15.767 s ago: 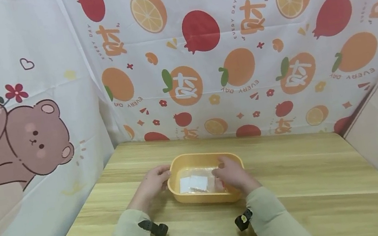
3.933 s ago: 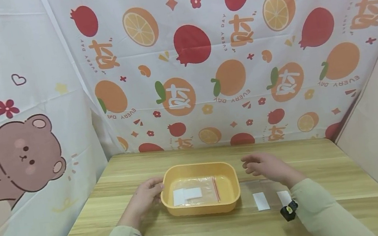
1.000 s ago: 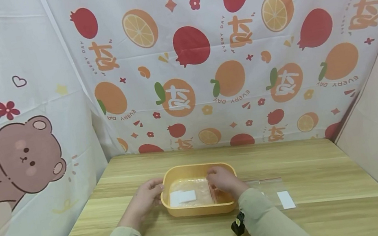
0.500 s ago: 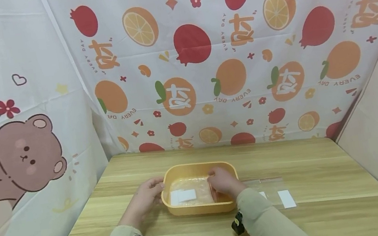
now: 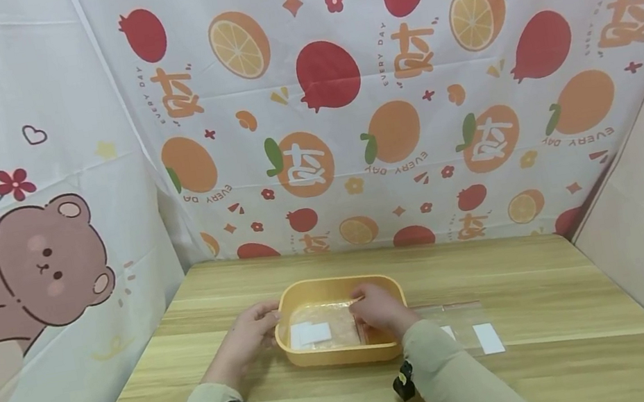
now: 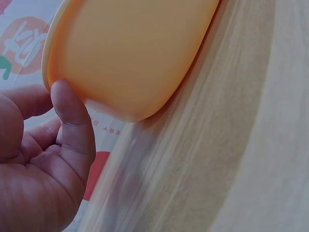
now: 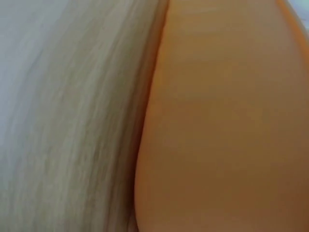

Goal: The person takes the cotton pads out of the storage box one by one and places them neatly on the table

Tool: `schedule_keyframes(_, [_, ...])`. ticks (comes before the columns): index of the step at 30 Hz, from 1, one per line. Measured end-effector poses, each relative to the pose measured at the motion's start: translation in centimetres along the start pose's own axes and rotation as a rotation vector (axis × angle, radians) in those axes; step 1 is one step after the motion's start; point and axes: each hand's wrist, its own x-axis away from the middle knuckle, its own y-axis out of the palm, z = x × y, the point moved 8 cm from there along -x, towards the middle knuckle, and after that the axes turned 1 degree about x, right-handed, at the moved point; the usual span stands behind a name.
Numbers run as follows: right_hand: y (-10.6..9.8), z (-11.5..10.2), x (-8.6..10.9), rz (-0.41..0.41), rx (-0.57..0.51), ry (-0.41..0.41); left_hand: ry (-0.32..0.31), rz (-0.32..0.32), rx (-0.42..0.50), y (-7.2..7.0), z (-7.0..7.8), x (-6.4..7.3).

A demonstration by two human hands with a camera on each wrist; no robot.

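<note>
A yellow plastic basin [image 5: 347,356] stands on the wooden table, holding clear zip-lock bags [image 5: 337,318] with white labels toward its left end. My left hand [image 5: 248,335] grips the basin's left end; in the left wrist view its thumb [image 6: 72,116] and index finger meet the rim. Reaching down inside the right half, my right hand [image 5: 380,308] pinches a bag by its red zip edge. Its fingertips are partly hidden. Only the basin's outer wall [image 7: 222,121] and the table show in the right wrist view, without the hand.
Clear bags with white labels [image 5: 489,338] lie flat on the table [image 5: 539,293] right of the basin, partly behind the right sleeve [image 5: 456,369]. A fruit-print curtain [image 5: 343,176] hangs along the back edge. Pale cloth flanks both sides.
Bags now lie on the table to the right, where none showed at first. My right hand has come from there back into the basin; lately it shifts only slightly. The left stays at the rim.
</note>
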Motion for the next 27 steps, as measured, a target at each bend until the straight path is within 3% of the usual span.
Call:
schedule_keyframes(6, [0.0, -0.1, -0.2, 0.018, 0.017, -0.004, -0.018, 0.027, 0.0, -0.2, -0.3, -0.2])
schedule_keyframes(18, [1.4, 0.6, -0.4, -0.061, -0.091, 0.026, -0.013, 0.009, 0.003, 0.0, -0.2, 0.0])
schedule_keyframes(22, [1.5, 0.4, -0.5, -0.069, -0.074, 0.02, -0.017, 0.01, 0.007, 0.1, -0.1, 0.1])
schedule_keyframes(27, [1.7, -0.1, -0.6, -0.073, 0.028, -0.033, -0.005, 0.01, 0.007, 0.1, 0.0, 0.3])
